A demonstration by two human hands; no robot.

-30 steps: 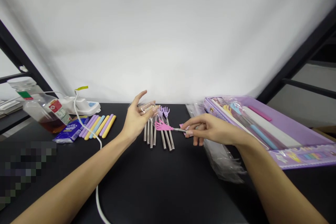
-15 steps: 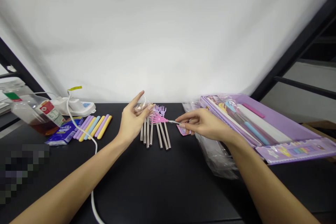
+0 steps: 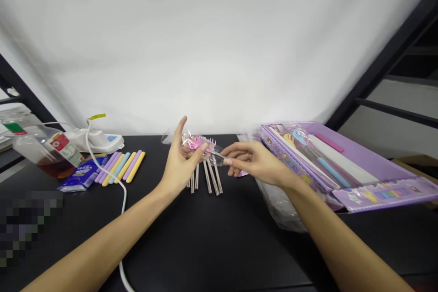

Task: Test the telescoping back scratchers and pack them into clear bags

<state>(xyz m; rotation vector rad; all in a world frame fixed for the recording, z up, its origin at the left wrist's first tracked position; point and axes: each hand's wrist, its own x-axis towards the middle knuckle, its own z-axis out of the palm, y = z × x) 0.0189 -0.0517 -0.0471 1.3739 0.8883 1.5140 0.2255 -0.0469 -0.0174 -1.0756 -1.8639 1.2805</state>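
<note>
My left hand [image 3: 180, 160] is closed on a clear plastic sleeve [image 3: 216, 159], its thumb pressed down and index finger pointing up. Inside or behind that film shows the pink hand-shaped head of a back scratcher [image 3: 194, 141]. Fingers of my right hand [image 3: 251, 159] pinch its thin metal shaft at the other end. Below lie several metal rods [image 3: 211, 180] with hand-shaped heads, side by side on the black table [image 3: 205, 237]. My hands and the film partly cover those heads.
Left lie several purple, yellow and blue handles [image 3: 121, 169], a blue packet [image 3: 84, 173], a bottle [image 3: 48, 150], a power strip [image 3: 111, 142] and a white cable [image 3: 123, 196]. An open purple box [image 3: 362, 155] with more scratchers stands right, beside loose plastic bags [image 3: 280, 205].
The back scratcher has moved left, its pink head now at my left hand within the film. My right hand has followed leftward with the shaft, and the plastic is spread wider.
</note>
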